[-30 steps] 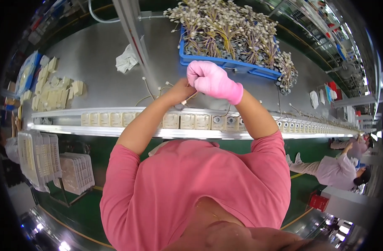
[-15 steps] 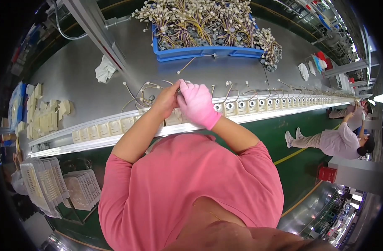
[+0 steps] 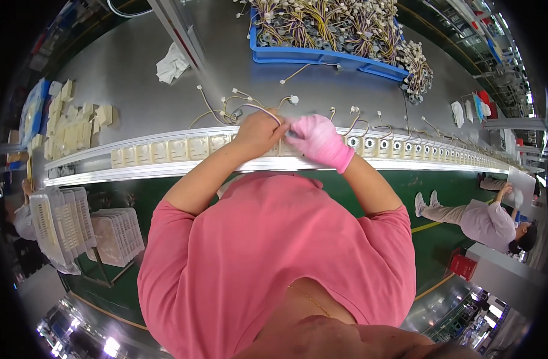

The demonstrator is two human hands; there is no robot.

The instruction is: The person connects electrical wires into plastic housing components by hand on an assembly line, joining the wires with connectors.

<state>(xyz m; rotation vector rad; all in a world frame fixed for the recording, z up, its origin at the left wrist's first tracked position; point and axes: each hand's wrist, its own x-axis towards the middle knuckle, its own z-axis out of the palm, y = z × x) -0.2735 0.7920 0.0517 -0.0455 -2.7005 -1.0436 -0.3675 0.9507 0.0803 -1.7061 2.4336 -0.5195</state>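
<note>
My bare left hand [image 3: 257, 133] is closed over the row of cream plastic housings [image 3: 169, 149], with a thin wire lead [image 3: 263, 110] arching over its fingers. Beside it, my right hand [image 3: 319, 141] wears a pink glove, its fingers pinched together above the rail. Something small and greyish shows at its fingertips, too blurred to name. The fingertips of both hands nearly meet. Several loose wire leads [image 3: 209, 107] with white connectors lie just beyond my left hand, one ending in a round grey part [image 3: 293, 99]. To the right, the housings hold dark-centred round parts with wires.
A blue bin [image 3: 327, 58] heaped with wire leads stands at the back. Cream plastic pieces [image 3: 76, 122] and a white cloth [image 3: 173, 63] lie on the metal table [image 3: 133, 90]. White baskets [image 3: 61, 230] stand at the left. Another person [image 3: 489, 218] is at the far right.
My hands have drawn slightly apart and the left has turned its back upward. A wire now arches over the left hand. The whole view has shifted, with the bin farther right and higher.
</note>
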